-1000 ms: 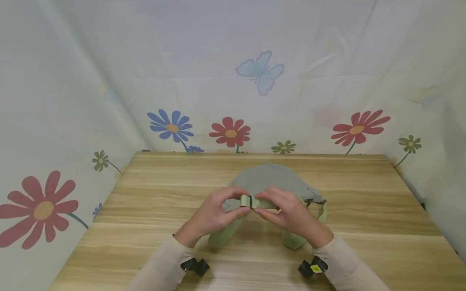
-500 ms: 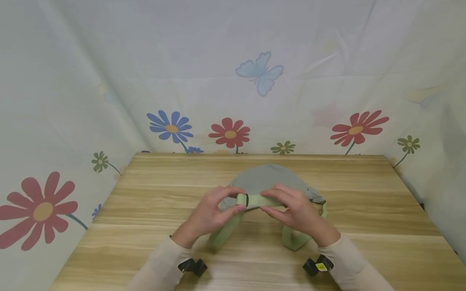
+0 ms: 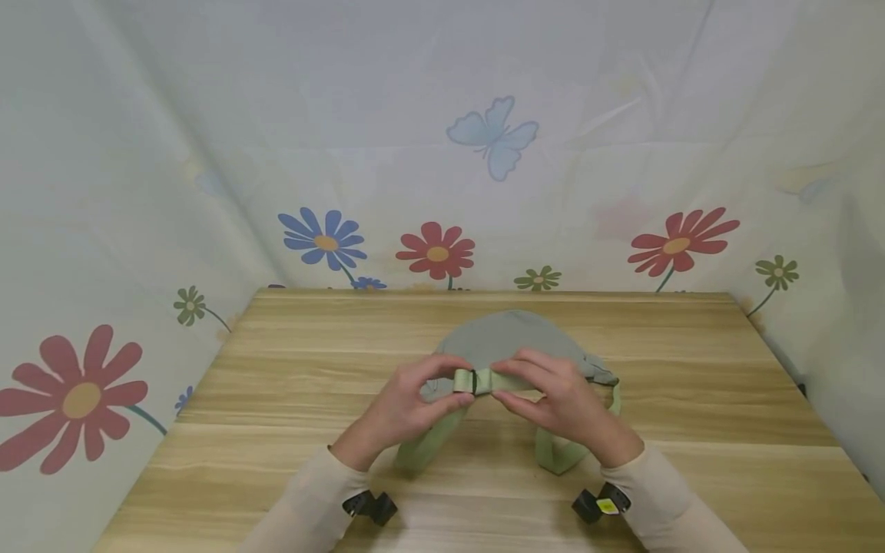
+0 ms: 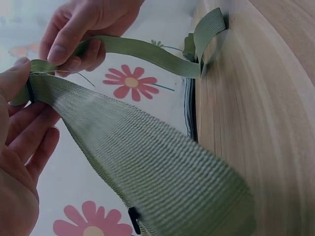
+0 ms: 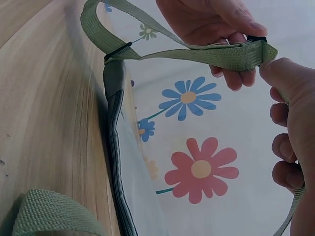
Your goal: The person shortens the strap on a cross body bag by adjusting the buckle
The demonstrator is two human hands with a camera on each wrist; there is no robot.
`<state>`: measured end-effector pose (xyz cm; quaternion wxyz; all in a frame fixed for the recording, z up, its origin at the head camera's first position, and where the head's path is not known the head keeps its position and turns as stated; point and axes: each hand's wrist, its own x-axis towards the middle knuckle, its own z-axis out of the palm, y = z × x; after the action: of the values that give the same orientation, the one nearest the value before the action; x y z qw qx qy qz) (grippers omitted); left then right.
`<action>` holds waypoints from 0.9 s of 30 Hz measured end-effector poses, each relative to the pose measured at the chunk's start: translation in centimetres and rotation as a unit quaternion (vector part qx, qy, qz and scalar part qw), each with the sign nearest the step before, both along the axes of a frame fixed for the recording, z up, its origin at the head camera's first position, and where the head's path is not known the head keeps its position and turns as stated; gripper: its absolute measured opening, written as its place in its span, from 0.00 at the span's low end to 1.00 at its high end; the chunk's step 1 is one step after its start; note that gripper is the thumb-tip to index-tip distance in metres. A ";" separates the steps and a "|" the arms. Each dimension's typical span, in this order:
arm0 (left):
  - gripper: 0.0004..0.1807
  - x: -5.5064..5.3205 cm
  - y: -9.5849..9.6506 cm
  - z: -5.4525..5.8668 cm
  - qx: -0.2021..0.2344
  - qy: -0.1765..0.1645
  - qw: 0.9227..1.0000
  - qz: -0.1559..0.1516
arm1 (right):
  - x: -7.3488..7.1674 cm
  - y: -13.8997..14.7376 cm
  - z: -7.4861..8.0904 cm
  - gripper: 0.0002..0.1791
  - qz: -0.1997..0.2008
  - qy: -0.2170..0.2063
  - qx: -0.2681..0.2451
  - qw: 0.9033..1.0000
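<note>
A grey-green waist bag [image 3: 512, 334] lies on the table, its light green webbing strap [image 3: 430, 445] hanging toward the near side. Above the bag's near edge, my left hand [image 3: 401, 399] pinches the strap at a black slider buckle [image 3: 474, 382], thumb below and index finger above. Just right of the buckle, my right hand [image 3: 563, 399] pinches the webbing between thumb and index finger. In the left wrist view, a loose thread [image 4: 81, 76] sticks out near the buckle. The right wrist view shows the strap joined to the bag's end by a black ring [image 5: 118, 50].
The wood-grain table [image 3: 311, 338] extends around the bag on all sides. A white cloth [image 3: 346, 115] printed with flowers and a butterfly stands behind and at the sides. Small black wrist cameras [image 3: 373, 507] sit on both sleeves.
My right hand has shifted right, away from the buckle, with a stretch of webbing now showing between the hands. My left hand moved slightly left, then back right with the buckle. The bag stays put.
</note>
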<state>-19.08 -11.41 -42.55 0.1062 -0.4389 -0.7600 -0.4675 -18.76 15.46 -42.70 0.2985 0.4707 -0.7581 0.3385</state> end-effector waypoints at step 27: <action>0.19 0.1 0.5 -0.1 -0.005 0.010 1.000 -0.006 | 0.4 -0.9 0.7 0.15 0.027 -0.043 -0.001 0.999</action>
<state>-19.01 -10.94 -42.66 0.1087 -0.4486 -0.7584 -0.4602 -18.39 14.51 -42.03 0.2567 0.4755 -0.7571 0.3672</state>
